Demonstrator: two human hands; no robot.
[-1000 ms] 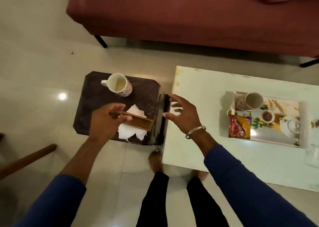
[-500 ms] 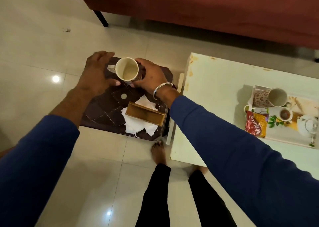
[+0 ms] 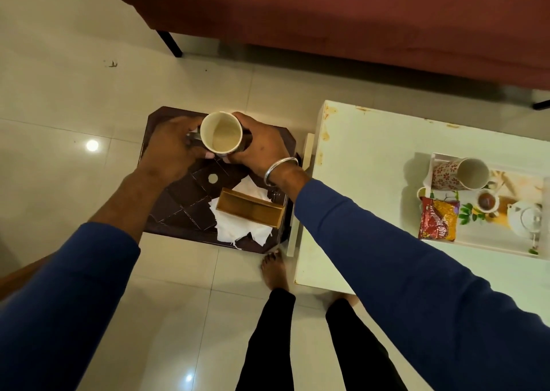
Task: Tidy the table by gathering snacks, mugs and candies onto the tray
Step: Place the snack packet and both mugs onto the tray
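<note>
A cream mug (image 3: 220,134) with a patterned outside is held upright over the dark side table (image 3: 178,203). My left hand (image 3: 172,149) grips its handle side and my right hand (image 3: 262,146) wraps its other side. On the white table (image 3: 363,164) at the right sits a printed tray (image 3: 506,245). The tray carries a second floral mug (image 3: 459,174) lying on its side, a red and yellow snack packet (image 3: 439,218), a small cup (image 3: 488,201) and a white teapot (image 3: 525,217).
A wooden tissue holder (image 3: 248,210) with loose white tissues (image 3: 238,227) lies on the dark side table. A red sofa (image 3: 327,13) stands behind both tables. My bare feet and dark trousers are on the tiled floor (image 3: 59,93) between the tables.
My left hand left the tissue holder and my right hand crossed from the white table; both closed on the mug, which now sits a little higher and nearer between them.
</note>
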